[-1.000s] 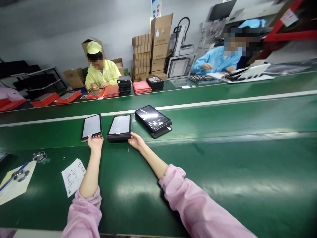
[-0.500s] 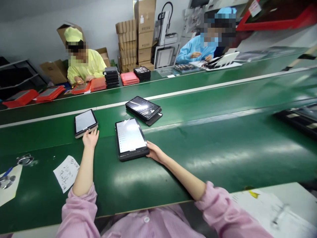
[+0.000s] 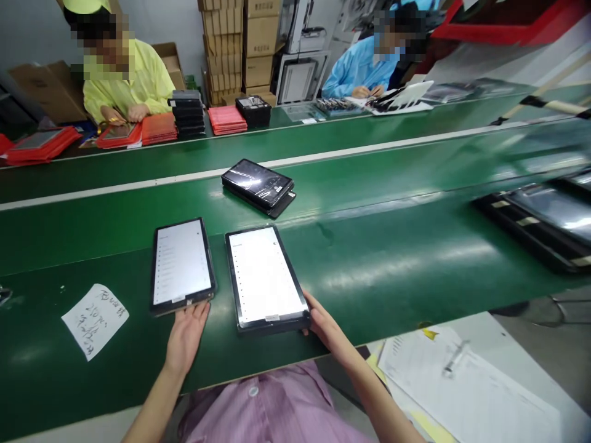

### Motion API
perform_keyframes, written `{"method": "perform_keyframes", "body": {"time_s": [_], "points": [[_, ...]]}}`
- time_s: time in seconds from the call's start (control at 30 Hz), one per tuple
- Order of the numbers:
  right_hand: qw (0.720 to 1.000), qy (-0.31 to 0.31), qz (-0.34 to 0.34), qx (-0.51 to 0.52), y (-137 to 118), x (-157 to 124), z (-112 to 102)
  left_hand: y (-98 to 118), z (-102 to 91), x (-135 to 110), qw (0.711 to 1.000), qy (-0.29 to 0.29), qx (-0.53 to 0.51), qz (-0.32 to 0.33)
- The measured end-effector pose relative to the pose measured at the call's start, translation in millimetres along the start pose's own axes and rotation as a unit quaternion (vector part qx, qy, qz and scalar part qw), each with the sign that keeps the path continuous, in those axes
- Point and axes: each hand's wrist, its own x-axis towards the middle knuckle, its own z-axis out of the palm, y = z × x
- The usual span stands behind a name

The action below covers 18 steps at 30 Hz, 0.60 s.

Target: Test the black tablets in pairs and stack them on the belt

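My left hand [image 3: 187, 335] is palm up at the bottom edge of a tablet [image 3: 182, 261] with a lit white screen, its fingers partly hidden beneath it. To the right, my right hand [image 3: 325, 323] grips the lower right corner of a second lit tablet [image 3: 265, 277], which shows a list on its screen. The two tablets are side by side, slightly apart, over the green bench. Beyond them lies a stack of dark tablets [image 3: 258, 184], the top one covered in shiny film.
A handwritten paper note [image 3: 96, 320] lies on the green bench [image 3: 383, 264] at left. Black trays [image 3: 530, 227] stand at right, near papers [image 3: 462, 375] on a white surface. Across the bench, two people work beside red sleeves [image 3: 159, 128] and a stack of black devices [image 3: 187, 114].
Both hands have drawn their tablets nearer to my body. The left tablet has come right, close beside the other. My view has shifted, tilting downward.
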Motion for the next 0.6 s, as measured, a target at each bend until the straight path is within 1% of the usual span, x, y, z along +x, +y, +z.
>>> {"method": "perform_keyframes", "body": {"time_s": [0.07,0.13,0.2,0.27,0.33,0.37,0.4,0.43,0.47,0.5,0.53,0.57,0.6], "points": [[0.990,-0.023,0.002,-0.138,-11.1,-7.3,-11.7,-10.6,-6.8,-26.4,0.999,-0.010,0.018,-0.036],[0.968,-0.040,-0.006,-0.250,-26.3,-5.8,-26.8,-14.8,-13.9,-46.8,0.996,-0.026,0.042,-0.080],[0.957,-0.021,-0.034,-0.288,-42.3,4.1,-41.8,-10.6,-20.4,-60.7,0.986,-0.041,0.083,-0.136],[0.954,0.024,-0.086,-0.285,-56.5,19.5,-51.4,3.6,-25.8,-67.3,0.963,-0.054,0.164,-0.207],[0.943,0.057,-0.142,-0.295,-67.7,36.3,-52.0,26.8,-29.6,-66.3,0.920,-0.079,0.285,-0.255],[0.933,0.062,-0.170,-0.311,-72.1,44.1,-48.6,40.5,-30.5,-63.5,0.895,-0.096,0.351,-0.258],[0.921,0.056,-0.197,-0.332,-75.8,51.0,-43.0,54.5,-30.6,-59.7,0.872,-0.110,0.412,-0.240],[0.907,0.041,-0.224,-0.355,-78.7,57.0,-35.3,67.7,-29.5,-55.2,0.852,-0.117,0.468,-0.204],[0.890,0.018,-0.250,-0.380,-80.9,61.9,-26.0,79.1,-27.1,-50.5,0.833,-0.113,0.519,-0.153],[0.869,-0.010,-0.276,-0.410,-82.3,65.9,-15.4,87.7,-23.3,-45.9,0.811,-0.098,0.570,-0.089],[0.843,-0.039,-0.301,-0.444,-82.7,69.0,-3.8,93.0,-18.5,-41.5,0.782,-0.075,0.619,-0.013],[0.814,-0.068,-0.322,-0.478,-82.3,71.5,8.4,94.7,-12.9,-37.5,0.742,-0.055,0.665,0.068],[0.784,-0.094,-0.339,-0.511,-81.0,73.4,20.8,92.9,-7.3,-34.1,0.692,-0.042,0.705,0.146]]}}
